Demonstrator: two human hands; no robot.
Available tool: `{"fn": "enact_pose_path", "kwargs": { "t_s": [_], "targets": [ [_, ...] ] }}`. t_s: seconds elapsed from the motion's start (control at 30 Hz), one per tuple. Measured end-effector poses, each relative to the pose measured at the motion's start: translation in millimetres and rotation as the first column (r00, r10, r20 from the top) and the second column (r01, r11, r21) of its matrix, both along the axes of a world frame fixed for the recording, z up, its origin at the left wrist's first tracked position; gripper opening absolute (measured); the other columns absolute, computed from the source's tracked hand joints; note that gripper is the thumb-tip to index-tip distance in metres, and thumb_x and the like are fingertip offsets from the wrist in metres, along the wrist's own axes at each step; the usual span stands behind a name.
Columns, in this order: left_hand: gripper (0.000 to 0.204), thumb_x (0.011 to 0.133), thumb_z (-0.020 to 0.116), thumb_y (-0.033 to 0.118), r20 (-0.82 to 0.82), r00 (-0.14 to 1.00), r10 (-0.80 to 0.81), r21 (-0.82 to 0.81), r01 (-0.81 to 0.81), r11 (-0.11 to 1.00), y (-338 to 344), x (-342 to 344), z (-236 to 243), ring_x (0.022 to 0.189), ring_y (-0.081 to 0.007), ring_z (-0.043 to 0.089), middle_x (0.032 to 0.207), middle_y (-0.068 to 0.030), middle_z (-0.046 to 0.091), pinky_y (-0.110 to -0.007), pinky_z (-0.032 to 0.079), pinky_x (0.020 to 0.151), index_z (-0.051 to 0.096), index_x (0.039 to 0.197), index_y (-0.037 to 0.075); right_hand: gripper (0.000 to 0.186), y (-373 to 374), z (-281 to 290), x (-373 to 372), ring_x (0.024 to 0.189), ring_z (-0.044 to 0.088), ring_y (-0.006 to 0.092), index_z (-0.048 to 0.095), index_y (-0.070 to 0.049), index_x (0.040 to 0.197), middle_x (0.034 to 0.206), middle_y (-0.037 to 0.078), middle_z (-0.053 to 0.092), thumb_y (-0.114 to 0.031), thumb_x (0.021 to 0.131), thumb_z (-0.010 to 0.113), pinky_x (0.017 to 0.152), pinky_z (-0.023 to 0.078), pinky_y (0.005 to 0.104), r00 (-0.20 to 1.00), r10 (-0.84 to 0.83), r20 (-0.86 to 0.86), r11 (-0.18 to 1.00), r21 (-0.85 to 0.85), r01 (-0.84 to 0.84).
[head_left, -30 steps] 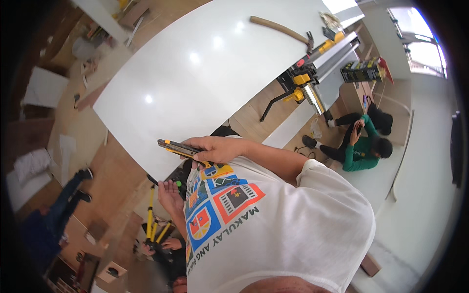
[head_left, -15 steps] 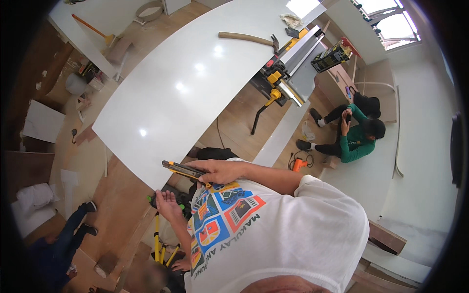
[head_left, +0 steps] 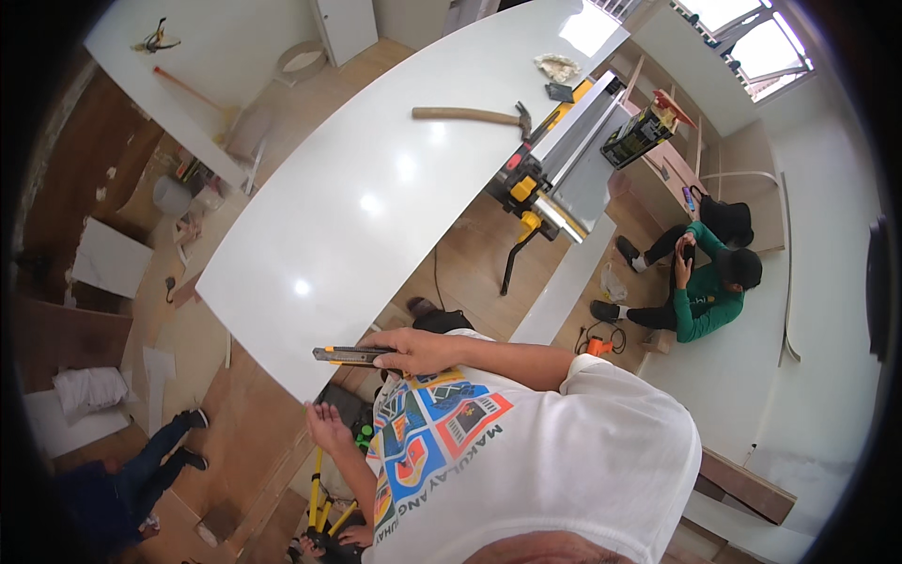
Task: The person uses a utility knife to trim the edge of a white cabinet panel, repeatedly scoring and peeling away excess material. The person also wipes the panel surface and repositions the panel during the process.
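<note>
A utility knife (head_left: 340, 355) with a black and yellow body is gripped in my right hand (head_left: 421, 351), lying roughly level over the near end of a glossy white panel (head_left: 272, 254). By the panel's near corner is my left hand (head_left: 331, 430), palm turned up and fingers loosely spread; the fingertips seem to touch the corner. A claw hammer (head_left: 470, 115) with a wooden handle rests on the panel's far part. Beyond it lie a crumpled cloth (head_left: 557, 67) and a small dark object (head_left: 560, 93).
A table saw (head_left: 540, 193) stands against the panel's right edge, with a tin can (head_left: 641, 136) on it. A person in green (head_left: 709, 296) sits on the floor at right near an orange power tool (head_left: 598, 347). Another person's legs (head_left: 160, 461) show at lower left. Yellow stand legs (head_left: 318, 493) are below.
The view has shifted, so most of the room sits farther right and lower. The knife has turned from slanting to nearly level. My left hand stays by the panel's corner.
</note>
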State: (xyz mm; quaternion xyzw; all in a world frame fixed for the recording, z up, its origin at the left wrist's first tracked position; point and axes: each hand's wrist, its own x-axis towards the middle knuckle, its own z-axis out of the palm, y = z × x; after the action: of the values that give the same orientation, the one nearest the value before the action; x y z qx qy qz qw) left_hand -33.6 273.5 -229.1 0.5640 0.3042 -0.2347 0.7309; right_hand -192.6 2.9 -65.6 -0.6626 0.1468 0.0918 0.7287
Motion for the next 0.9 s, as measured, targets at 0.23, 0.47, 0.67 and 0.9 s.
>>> {"fn": "enact_pose_path", "kwargs": {
  "t_s": [0.23,0.47,0.67,0.9],
  "targets": [
    [0.03,0.092,0.076,0.03,0.003,0.976,0.216,0.004,-0.216,0.976,1.3,-6.0,-7.3,0.084,-0.0148,0.057,0.087,0.0,0.055,-0.031,0.052,0.076,0.06,0.104,0.007,0.037,-67.4,6.1,-13.0,0.075,0.06,0.011,0.05,-0.003,0.137,0.089,0.004,0.059,-0.018,0.103,0.053,0.068,0.051,0.0286,1.0,0.016,0.024,0.995,0.101,-0.018],
    [0.036,0.092,0.075,0.03,0.038,0.959,0.282,0.056,-0.284,0.957,-6.4,-10.6,-14.7,0.089,-0.0157,0.057,0.097,-0.0026,0.057,-0.032,0.051,0.081,0.059,0.112,0.005,0.031,-110.3,4.3,-12.7,0.076,0.06,0.0111,0.053,0.0,0.128,0.087,0.002,0.06,-0.019,0.104,0.053,0.069,0.051,0.0291,0.992,0.105,0.07,0.99,0.089,-0.111],
    [0.036,0.096,0.065,0.02,0.071,0.937,0.343,0.06,-0.347,0.936,-6.5,-2.6,-21.5,0.108,-0.0217,0.058,0.117,-0.0078,0.061,-0.038,0.046,0.097,0.056,0.126,0.002,0.028,-128.6,8.7,8.0,0.081,0.062,0.0105,0.054,0.0,0.124,0.096,0.005,0.065,-0.02,0.104,0.053,0.075,0.053,0.0296,0.991,0.135,-0.004,0.972,0.195,-0.131],
    [0.035,0.093,0.071,0.015,0.122,0.88,0.46,0.036,-0.467,0.884,-11.0,12.5,13.1,0.101,-0.0269,0.065,0.114,-0.0123,0.067,-0.041,0.056,0.088,0.061,0.124,0.001,0.037,-78.0,25.2,69.4,0.089,0.066,0.0124,0.047,-0.002,0.134,0.103,0.009,0.067,-0.021,0.104,0.057,0.08,0.054,0.0294,0.983,0.173,-0.056,0.952,0.265,-0.152]
  ]
}}
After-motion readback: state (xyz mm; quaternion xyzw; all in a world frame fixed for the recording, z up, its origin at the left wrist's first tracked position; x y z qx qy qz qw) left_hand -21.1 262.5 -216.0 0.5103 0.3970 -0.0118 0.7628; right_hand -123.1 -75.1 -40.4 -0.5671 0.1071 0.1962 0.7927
